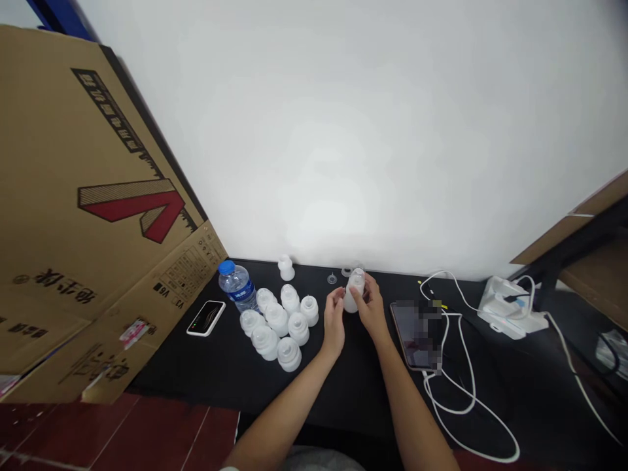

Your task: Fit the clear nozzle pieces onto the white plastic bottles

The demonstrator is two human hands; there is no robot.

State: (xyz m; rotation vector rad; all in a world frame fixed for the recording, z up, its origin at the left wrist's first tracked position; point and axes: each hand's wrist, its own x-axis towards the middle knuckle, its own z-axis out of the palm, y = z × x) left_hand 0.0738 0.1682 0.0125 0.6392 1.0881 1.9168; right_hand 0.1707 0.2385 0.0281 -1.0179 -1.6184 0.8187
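Note:
My right hand (371, 309) is closed around a small white plastic bottle (351, 302) with a clear top, held upright just above the black table. Beside it, my left hand (334, 322) is open, fingers loosely curved toward the bottle; I cannot tell whether they touch it. Behind the hands lie a small clear round part (332, 279) and a clear ring-like piece (346, 271). To the left stands a group of several similar white bottles (276, 319). One more white bottle (286, 268) stands apart near the wall.
A water bottle (237, 286) with a blue cap and a white-edged phone (206, 318) are at the left, by a large cardboard box (98, 216). Right of my hands lie another phone (417, 337), a looping white cable (473, 379) and a white power strip (505, 307).

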